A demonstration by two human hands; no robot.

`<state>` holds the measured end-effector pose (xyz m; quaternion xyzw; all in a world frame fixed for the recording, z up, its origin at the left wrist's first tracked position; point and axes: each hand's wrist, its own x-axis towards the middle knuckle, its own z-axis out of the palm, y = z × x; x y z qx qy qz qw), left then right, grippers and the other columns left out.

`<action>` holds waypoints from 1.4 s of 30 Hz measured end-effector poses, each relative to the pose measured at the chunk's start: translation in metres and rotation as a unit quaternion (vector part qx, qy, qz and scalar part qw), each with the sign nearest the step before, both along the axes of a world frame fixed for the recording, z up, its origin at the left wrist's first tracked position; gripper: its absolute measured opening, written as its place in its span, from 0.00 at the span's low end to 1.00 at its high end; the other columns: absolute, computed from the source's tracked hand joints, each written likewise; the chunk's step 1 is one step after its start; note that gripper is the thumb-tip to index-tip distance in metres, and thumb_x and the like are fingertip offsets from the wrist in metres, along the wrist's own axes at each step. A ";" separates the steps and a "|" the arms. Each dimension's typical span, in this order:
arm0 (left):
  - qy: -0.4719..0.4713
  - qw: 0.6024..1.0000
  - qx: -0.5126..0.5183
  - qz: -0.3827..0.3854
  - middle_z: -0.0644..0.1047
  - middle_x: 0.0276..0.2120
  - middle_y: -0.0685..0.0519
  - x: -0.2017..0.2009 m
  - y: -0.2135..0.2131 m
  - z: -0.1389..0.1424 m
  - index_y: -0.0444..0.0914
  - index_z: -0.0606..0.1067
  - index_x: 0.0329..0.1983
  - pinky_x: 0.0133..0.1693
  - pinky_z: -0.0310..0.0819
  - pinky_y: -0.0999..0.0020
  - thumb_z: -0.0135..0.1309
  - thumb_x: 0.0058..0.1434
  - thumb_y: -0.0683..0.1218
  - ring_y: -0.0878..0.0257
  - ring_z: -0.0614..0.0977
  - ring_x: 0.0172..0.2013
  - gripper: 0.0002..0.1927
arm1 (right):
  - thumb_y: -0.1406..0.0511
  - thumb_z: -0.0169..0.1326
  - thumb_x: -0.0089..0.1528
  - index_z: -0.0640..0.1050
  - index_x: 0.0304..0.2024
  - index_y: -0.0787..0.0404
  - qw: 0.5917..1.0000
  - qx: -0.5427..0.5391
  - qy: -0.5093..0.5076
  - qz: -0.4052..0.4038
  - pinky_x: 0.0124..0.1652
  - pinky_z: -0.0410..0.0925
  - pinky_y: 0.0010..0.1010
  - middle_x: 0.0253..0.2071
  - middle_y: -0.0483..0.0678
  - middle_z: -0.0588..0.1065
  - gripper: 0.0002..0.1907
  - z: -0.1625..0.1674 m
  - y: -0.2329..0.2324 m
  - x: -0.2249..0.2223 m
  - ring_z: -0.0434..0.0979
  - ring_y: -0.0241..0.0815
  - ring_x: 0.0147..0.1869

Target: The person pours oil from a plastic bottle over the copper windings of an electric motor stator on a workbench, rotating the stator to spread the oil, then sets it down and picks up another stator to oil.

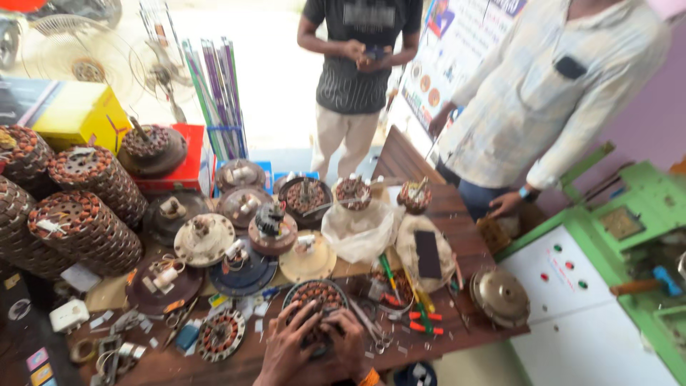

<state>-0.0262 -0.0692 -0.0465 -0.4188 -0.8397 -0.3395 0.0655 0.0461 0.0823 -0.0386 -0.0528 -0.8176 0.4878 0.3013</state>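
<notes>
At the near edge of a crowded wooden workbench (464, 214), both my hands rest on a round motor stator with copper windings (314, 294). My left hand (287, 343) grips its near left side, fingers curled over the coil. My right hand (349, 342) presses on its near right side, an orange band at the wrist. The lower part of the stator is hidden under my fingers. Beside it lie a smaller round stator (220, 334) to the left and screwdrivers with red and green handles (423, 320) to the right.
Stacks of wound stators (86, 229) fill the left. Several fan motor parts (243, 214), a plastic bag (357, 229) and a metal cover (500, 294) crowd the bench. Two people stand beyond it, one in a dark shirt (357, 64) and one in a pale shirt (557, 93). A green and white cabinet (579, 314) stands at right.
</notes>
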 end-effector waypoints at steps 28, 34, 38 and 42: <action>0.019 0.998 -0.051 -0.013 0.67 0.67 0.56 -0.006 -0.003 -0.009 0.49 0.75 0.59 0.56 0.58 0.48 0.71 0.44 0.56 0.50 0.63 0.65 0.37 | 0.64 0.57 0.63 0.79 0.36 0.66 0.986 -0.093 -0.130 0.042 0.38 0.72 0.34 0.32 0.54 0.78 0.09 -0.020 0.020 -0.006 0.81 0.45 0.34; 0.037 0.999 0.017 -0.032 0.70 0.66 0.57 -0.013 -0.005 -0.008 0.50 0.78 0.59 0.58 0.60 0.52 0.72 0.44 0.56 0.51 0.66 0.63 0.35 | 0.64 0.59 0.61 0.80 0.35 0.63 0.989 -0.007 -0.144 0.016 0.38 0.71 0.36 0.32 0.53 0.77 0.08 -0.024 0.018 -0.016 0.80 0.47 0.36; 0.056 0.998 0.010 -0.036 0.69 0.68 0.56 -0.012 -0.008 -0.011 0.52 0.78 0.60 0.56 0.59 0.51 0.72 0.44 0.56 0.50 0.65 0.63 0.37 | 0.68 0.59 0.60 0.80 0.34 0.65 0.993 -0.044 -0.101 0.042 0.38 0.72 0.34 0.33 0.52 0.76 0.04 -0.025 0.016 -0.012 0.80 0.45 0.37; 0.053 0.998 -0.005 -0.046 0.69 0.69 0.57 -0.011 -0.016 -0.009 0.51 0.76 0.64 0.56 0.58 0.51 0.71 0.46 0.55 0.51 0.64 0.63 0.38 | 0.70 0.57 0.62 0.79 0.35 0.66 0.991 -0.065 -0.090 0.071 0.39 0.72 0.32 0.33 0.51 0.77 0.03 -0.019 0.015 -0.007 0.79 0.42 0.38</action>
